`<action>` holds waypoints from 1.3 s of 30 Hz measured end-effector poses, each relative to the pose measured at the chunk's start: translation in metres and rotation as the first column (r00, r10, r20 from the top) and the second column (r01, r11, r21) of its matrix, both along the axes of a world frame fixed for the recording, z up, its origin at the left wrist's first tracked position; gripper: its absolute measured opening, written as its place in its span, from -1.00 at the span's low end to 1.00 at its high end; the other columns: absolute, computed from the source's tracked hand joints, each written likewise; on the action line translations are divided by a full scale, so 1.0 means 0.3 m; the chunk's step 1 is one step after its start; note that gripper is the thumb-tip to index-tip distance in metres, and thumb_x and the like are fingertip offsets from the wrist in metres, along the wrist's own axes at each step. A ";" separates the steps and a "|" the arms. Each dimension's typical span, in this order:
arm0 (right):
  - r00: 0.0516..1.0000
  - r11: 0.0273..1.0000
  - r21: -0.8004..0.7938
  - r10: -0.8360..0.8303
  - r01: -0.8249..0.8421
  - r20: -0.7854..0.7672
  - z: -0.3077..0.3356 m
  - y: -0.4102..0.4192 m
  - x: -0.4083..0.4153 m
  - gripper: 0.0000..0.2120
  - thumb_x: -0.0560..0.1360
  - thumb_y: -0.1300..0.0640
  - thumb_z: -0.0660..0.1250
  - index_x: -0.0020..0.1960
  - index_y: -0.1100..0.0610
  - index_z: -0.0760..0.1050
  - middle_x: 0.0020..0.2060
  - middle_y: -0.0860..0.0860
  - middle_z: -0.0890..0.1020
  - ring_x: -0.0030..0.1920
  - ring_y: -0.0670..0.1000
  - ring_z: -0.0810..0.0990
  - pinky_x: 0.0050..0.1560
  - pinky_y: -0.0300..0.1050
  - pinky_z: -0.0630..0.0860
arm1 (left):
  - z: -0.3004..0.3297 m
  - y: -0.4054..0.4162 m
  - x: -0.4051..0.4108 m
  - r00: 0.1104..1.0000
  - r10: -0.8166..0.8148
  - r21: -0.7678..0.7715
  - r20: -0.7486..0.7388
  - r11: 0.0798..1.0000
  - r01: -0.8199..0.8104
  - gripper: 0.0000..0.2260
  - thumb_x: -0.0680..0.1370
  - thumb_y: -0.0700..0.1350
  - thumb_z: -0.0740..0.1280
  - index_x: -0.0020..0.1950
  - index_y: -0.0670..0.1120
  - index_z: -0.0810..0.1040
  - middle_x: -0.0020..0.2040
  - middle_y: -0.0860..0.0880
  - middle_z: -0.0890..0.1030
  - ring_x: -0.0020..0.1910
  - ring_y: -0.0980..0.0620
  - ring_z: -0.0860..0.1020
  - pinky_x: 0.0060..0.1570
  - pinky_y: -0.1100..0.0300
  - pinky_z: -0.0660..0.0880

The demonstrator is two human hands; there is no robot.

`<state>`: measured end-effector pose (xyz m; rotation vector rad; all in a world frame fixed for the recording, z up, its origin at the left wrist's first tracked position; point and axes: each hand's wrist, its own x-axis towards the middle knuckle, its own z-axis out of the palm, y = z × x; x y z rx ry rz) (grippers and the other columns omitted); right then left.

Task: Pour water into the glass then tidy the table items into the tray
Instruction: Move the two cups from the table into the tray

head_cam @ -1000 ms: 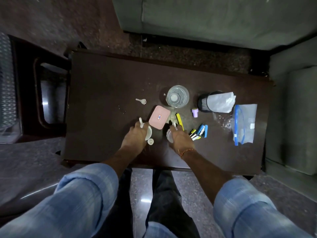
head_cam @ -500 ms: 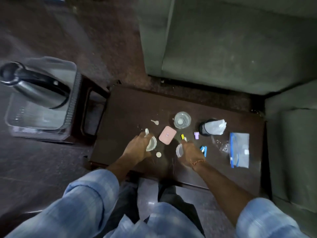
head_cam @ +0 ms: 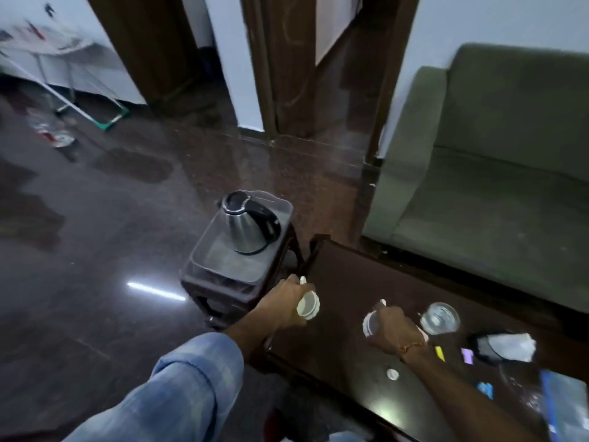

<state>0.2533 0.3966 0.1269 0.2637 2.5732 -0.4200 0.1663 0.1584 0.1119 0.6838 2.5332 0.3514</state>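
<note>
My left hand (head_cam: 282, 301) grips a small white cup-like item (head_cam: 308, 306) and hovers at the left end of the dark table (head_cam: 350, 272), close to the tray. My right hand (head_cam: 390, 328) holds another small white item (head_cam: 369, 323) above the table. A clear glass (head_cam: 439, 318) holding water stands on the table just right of my right hand. The clear plastic tray (head_cam: 223, 260) sits on a low dark stool left of the table, and a steel kettle (head_cam: 247, 223) with a black handle stands in it.
On the table lie a white cap (head_cam: 392, 374), a yellow item (head_cam: 439, 353), a purple cap (head_cam: 468, 356), a black mesh holder with white paper (head_cam: 503, 346), a blue clip (head_cam: 485, 390) and a zip bag (head_cam: 564, 406). A green sofa (head_cam: 494, 173) stands behind.
Both hands have lifted off the table with their white items and moved left toward the tray. The view has swung up and left, so the room and doorway now show.
</note>
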 end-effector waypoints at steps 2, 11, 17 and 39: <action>1.000 1.000 -0.022 0.007 -0.007 -0.024 0.025 -0.121 -0.046 -0.67 0.38 0.04 0.39 0.13 0.02 0.46 0.09 0.10 0.60 0.11 0.14 0.62 0.06 -0.11 0.52 | 0.016 -0.131 -0.018 0.999 0.040 0.003 -0.025 0.999 -0.040 -0.32 0.31 -0.02 0.51 0.40 0.02 0.39 0.23 -0.14 0.42 0.17 -0.17 0.47 0.17 0.04 0.46; 0.932 0.932 -0.020 0.359 -0.361 -0.055 0.052 -0.499 -0.270 -0.49 0.42 0.07 0.36 0.35 0.02 0.35 0.18 0.10 0.44 0.07 0.17 0.61 0.08 -0.04 0.56 | 0.039 -0.508 -0.097 0.979 0.195 -0.027 -0.057 0.980 -0.196 -0.36 0.29 -0.01 0.50 0.36 0.05 0.44 0.15 -0.10 0.47 0.13 -0.13 0.52 0.08 0.10 0.46; 0.859 0.861 -0.032 0.504 -0.508 -0.093 0.003 -0.621 -0.498 -0.48 0.43 0.13 0.35 0.35 -0.02 0.30 0.14 0.09 0.39 0.05 0.21 0.58 0.10 0.06 0.55 | 0.056 -0.618 -0.192 0.950 0.306 -0.047 -0.062 0.950 -0.309 -0.33 0.29 0.00 0.50 0.38 0.04 0.41 0.22 -0.10 0.47 0.18 -0.13 0.50 0.12 0.10 0.45; 0.796 0.796 0.021 0.605 -0.604 -0.023 -0.353 -0.905 -0.917 -0.48 0.54 0.26 0.17 0.42 -0.09 0.20 0.29 0.08 0.26 0.23 0.17 0.39 0.08 0.09 0.53 | -0.253 -0.741 -0.744 0.877 0.472 -0.110 0.088 0.880 -0.463 -0.44 0.31 0.09 0.54 0.19 -0.15 0.48 0.06 -0.15 0.63 0.04 -0.18 0.62 -0.05 0.04 0.54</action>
